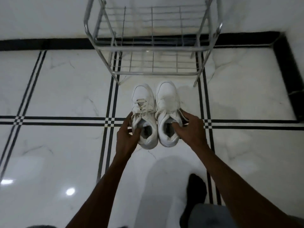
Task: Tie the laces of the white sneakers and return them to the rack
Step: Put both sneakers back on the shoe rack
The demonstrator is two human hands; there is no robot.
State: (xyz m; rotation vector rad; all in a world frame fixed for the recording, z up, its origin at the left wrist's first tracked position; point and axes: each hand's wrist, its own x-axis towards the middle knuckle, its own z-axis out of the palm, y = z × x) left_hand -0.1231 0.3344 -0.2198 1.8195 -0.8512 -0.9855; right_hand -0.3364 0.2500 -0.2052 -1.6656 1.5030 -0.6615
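Both bare forearms reach over glossy white marble floor [65, 89] lined with black inlay, left hand [127, 137] gripping the left sneaker [143, 102], right hand [190, 129] gripping the right sneaker [167, 97], before an empty chrome wire rack [153, 48].

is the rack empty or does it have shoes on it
Empty: both wire shelves of the rack show only bare grid. The two white sneakers stand on the floor in front of it.
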